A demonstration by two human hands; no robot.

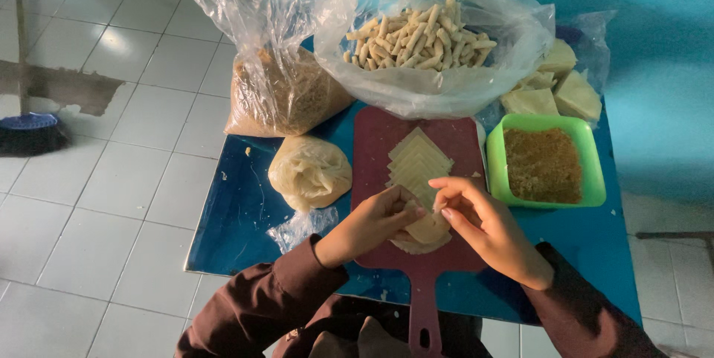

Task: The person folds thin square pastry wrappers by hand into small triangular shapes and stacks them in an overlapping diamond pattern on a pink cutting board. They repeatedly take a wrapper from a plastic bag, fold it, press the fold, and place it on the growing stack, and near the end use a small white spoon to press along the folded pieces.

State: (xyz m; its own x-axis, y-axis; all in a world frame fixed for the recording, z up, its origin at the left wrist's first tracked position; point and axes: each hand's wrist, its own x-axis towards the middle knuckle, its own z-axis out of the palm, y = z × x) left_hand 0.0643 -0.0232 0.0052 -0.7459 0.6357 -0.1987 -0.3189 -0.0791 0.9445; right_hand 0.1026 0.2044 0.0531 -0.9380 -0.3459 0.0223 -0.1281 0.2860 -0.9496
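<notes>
Left hand (pixel 370 226) and right hand (pixel 483 226) pinch a pale dough wrapper (pixel 427 230) between fingertips, over the near end of the maroon cutting board (pixel 446 139), by the blue table's (pixel 238 209) near edge.

White tile floor (pixel 111 142) w/ blue wall (pixel 654 31) — dim.

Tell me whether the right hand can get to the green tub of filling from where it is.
Probably yes. The right hand is on the wrapper, and the green tub sits just beside the cutting board, open-topped, with nothing between them.
</notes>
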